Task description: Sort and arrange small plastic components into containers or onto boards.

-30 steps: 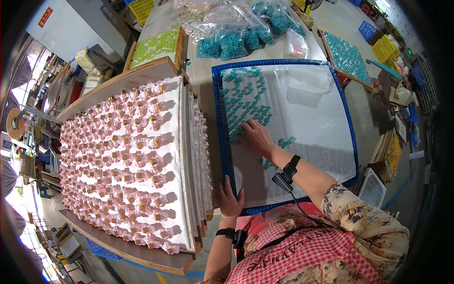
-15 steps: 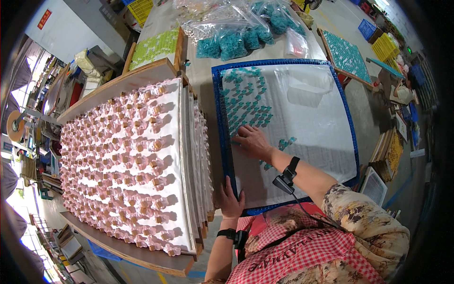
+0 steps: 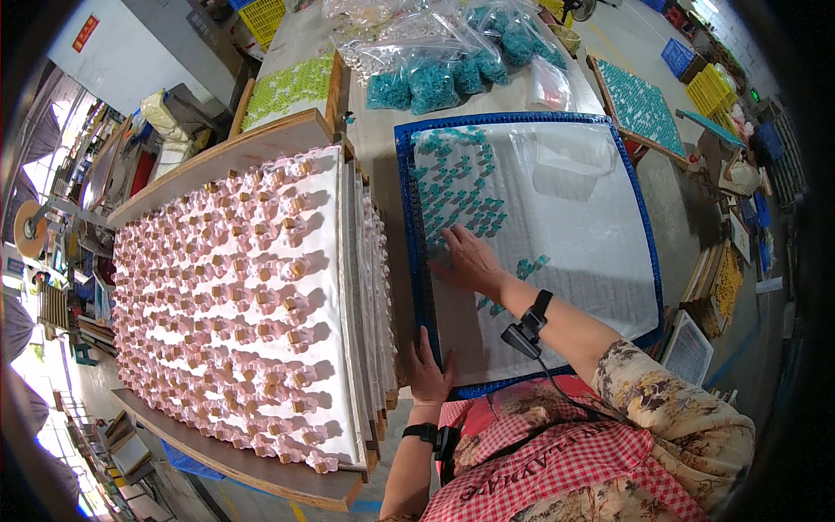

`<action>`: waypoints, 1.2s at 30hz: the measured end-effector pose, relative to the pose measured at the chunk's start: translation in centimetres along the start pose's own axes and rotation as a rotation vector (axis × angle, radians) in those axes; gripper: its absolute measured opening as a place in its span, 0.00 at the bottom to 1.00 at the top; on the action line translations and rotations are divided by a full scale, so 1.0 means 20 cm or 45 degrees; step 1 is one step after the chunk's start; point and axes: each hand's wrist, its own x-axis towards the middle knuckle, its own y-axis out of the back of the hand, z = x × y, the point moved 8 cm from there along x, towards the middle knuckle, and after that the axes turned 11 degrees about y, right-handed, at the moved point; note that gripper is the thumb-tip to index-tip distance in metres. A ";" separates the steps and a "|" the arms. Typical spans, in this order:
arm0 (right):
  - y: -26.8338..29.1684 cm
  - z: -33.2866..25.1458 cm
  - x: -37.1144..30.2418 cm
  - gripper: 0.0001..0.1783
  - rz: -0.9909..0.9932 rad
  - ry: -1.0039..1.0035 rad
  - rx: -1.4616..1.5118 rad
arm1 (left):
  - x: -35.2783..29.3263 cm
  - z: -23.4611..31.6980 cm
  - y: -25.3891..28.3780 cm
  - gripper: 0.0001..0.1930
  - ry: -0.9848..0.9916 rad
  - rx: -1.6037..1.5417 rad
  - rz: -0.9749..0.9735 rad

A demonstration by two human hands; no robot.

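In front of me lies a rectangular tray with a dark blue rim point(image 3: 645, 235) and a white sheeted surface point(image 3: 574, 270). Small teal pieces point(image 3: 465, 187) fill its far left part in rough rows. My right hand point(image 3: 470, 264) reaches in low over the near end of these rows; fingers and thumb are apart, and their tips partly hide the pieces beneath. A few loose teal pieces point(image 3: 531, 265) lie just right of that hand. My left hand point(image 3: 428, 372) rests at the tray's near left corner, thumb and fingers spread, holding nothing.
On the left stands a stack of wood-edged boards with pink pieces point(image 3: 235, 296) in rows, each with a brown block. Behind are a lime-green tray point(image 3: 287, 91) and clear bags of teal pieces point(image 3: 435, 85). A teal-filled tray point(image 3: 639, 104) stands back right, wooden frames point(image 3: 713, 278) at right.
My right fingers have shifted slightly away from me, and the thumb sits farther from them. My left hand stays at the corner. The whole view has shifted a little.
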 end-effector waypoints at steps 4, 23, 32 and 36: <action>-0.06 0.02 0.03 0.22 -0.041 -0.132 -0.091 | 0.00 0.01 0.01 0.38 -0.030 0.027 0.080; -0.05 -0.02 -0.03 0.15 -0.097 0.180 -0.066 | -0.01 -0.01 -0.03 0.41 0.042 0.016 -0.095; 0.11 0.02 -0.17 0.13 -0.198 0.238 0.100 | 0.00 0.00 0.00 0.38 0.035 0.017 -0.052; 0.40 0.26 -0.24 0.19 0.527 -0.176 -0.124 | 0.00 0.01 0.01 0.38 -0.030 0.037 -0.009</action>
